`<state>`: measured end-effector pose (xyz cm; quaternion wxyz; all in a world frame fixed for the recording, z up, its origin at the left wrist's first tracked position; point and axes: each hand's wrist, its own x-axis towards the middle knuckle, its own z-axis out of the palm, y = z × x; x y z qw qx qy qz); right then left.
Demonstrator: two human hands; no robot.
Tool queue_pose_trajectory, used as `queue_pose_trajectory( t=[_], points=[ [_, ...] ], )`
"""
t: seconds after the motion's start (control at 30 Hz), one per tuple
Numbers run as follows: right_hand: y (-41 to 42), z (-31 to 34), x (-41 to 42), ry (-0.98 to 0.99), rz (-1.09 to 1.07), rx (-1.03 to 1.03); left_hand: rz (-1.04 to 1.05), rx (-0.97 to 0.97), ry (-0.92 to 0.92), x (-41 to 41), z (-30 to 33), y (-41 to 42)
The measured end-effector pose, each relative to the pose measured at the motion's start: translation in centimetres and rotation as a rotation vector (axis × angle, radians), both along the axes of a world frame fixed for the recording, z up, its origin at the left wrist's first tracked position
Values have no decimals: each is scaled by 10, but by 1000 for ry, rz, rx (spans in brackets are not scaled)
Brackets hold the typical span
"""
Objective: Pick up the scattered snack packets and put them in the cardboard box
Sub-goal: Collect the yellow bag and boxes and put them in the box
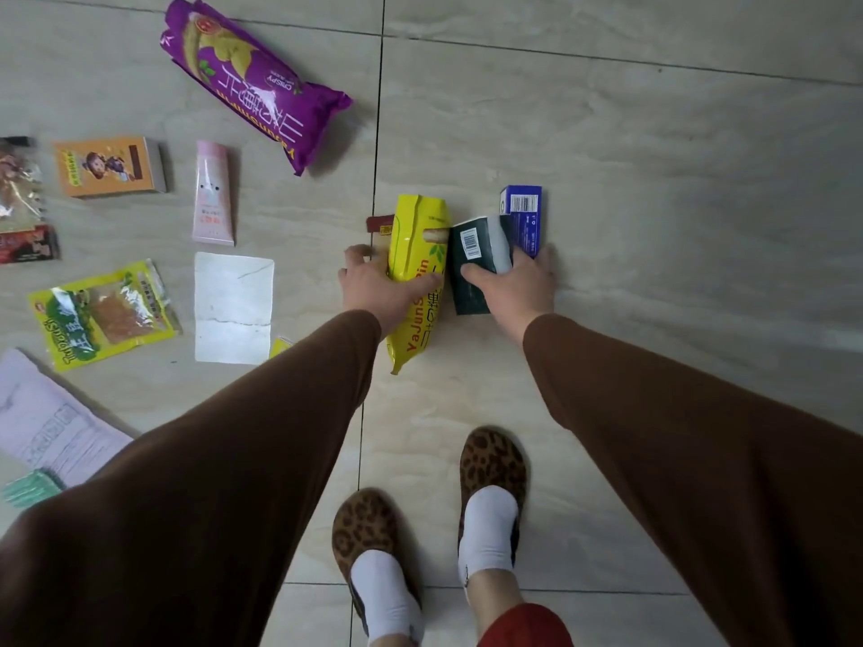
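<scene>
Yellow packet gripped upright; purple packet lies flat.

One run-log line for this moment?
left hand: grips yellow packet | right hand: holds dark box, blue box | cardboard box: not visible

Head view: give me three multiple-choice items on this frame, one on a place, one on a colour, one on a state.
1. Where does the purple packet lie?
A. upper left floor
B. beside the slippers
C. in the right hand

2. What colour is the packet in the left hand?
A. red
B. yellow
C. white

3. What is the right hand doing?
A. hanging idle
B. pressing flat on bare floor
C. gripping the dark box

Key: 1 A, it lies far up and left of both hands; 2 B, the yellow packet sits under its fingers; 3 C, the thumb and fingers curl round it.
</scene>
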<state>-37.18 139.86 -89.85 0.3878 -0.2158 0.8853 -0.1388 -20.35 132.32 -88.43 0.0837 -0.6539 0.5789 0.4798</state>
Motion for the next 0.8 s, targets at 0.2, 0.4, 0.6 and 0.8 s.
queue_pose_trajectory(
  t=[0.2,0.4,0.6,0.8],
  points=[
    [-1,4,-5,14,45,-13,161,-8,53,6,1,5],
    [5,23,3,-88,85,-16,289,42,128,32,19,13],
    [26,83,43,-209,116,-22,496,79,132,90,80,46],
    [39,162,95,-267,211,-13,686,69,172,168,188,82]
  ],
)
